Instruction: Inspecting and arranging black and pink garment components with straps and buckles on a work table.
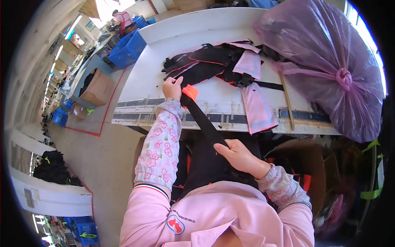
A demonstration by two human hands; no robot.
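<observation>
A black webbing strap runs taut and slanting across the table's front edge between my two hands. My left hand is closed at its upper end, beside a bright orange piece by the strap. My right hand grips the lower end near my lap, thumb on top. Just beyond my left hand lie black fabric pieces with orange edging, overlapping in a heap. A black plastic buckle sits at their right, between a shiny pinkish panel and a longer one hanging toward the front edge.
A big knotted purple plastic bag fills the white table's right side. A thin wooden stick lies beside it. Left of the table are a blue crate and a cardboard box. Another person is far off.
</observation>
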